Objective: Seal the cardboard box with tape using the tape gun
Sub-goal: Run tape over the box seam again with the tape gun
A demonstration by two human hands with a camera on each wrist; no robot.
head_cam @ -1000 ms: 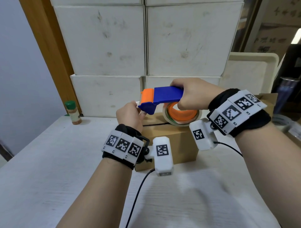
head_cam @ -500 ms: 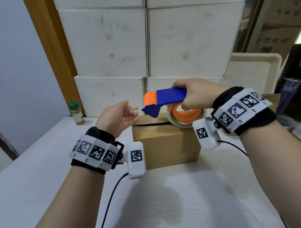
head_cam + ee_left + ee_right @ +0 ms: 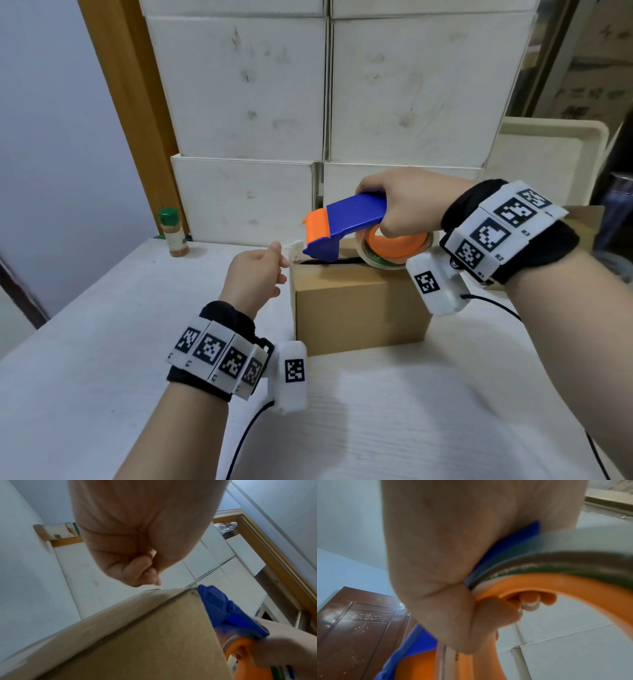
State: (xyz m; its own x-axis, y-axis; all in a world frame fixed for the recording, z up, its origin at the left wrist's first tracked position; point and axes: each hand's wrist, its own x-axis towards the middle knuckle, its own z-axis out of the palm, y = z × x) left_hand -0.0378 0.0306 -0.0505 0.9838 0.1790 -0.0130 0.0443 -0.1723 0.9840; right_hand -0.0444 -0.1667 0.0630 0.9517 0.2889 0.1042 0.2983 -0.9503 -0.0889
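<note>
A brown cardboard box (image 3: pixel 356 301) stands on the white table (image 3: pixel 85 377), with a dark gap along its top seam. My right hand (image 3: pixel 387 219) grips the handle of the blue and orange tape gun (image 3: pixel 346 222), whose nose sits just over the box's top left edge. The clear tape roll (image 3: pixel 394 260) on its orange hub hangs over the box top. My left hand (image 3: pixel 279 255) is left of the box and pinches the whitish tape end (image 3: pixel 293 246) at the gun's nose. The left wrist view shows curled fingers (image 3: pixel 137 572) above the box (image 3: pixel 137 635) and the gun (image 3: pixel 226 612). In the right wrist view my fingers (image 3: pixel 530 601) wrap inside the hub.
Stacked white boxes (image 3: pixel 325 102) form a wall right behind the cardboard box. A green-capped spice bottle (image 3: pixel 173 233) stands at the table's back left. A cream tray (image 3: pixel 548 154) leans at the back right. Wrist-camera cables (image 3: pixel 246 438) trail over the near table.
My left hand drew back from the gun's nose and opened, then returned and now pinches the tape end. The tape gun has sunk slightly toward the box top.
</note>
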